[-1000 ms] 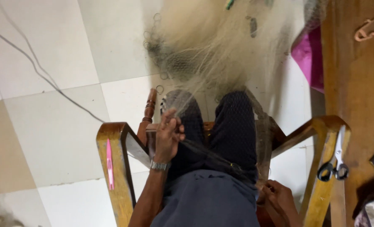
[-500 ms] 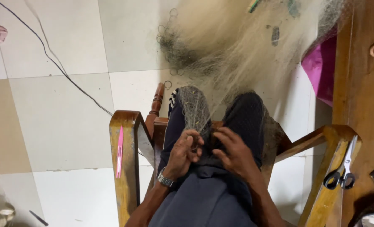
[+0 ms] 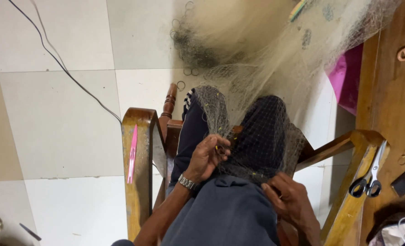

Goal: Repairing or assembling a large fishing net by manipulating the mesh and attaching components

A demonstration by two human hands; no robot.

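Left hand (image 3: pixel 208 157) and right hand (image 3: pixel 288 197) pinch the fishing net (image 3: pixel 261 132) between wooden chair arms (image 3: pixel 138 136).

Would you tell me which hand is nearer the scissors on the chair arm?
Right hand: it is just left of the scissors; the left hand is across the lap.

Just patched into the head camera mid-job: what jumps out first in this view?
A pale fishing net spills from the top of the view down over the seated person's knees. The left hand pinches the mesh at mid-frame, and the right hand grips it lower right. Scissors lie on the right wooden armrest, and a pink netting needle on the left one.
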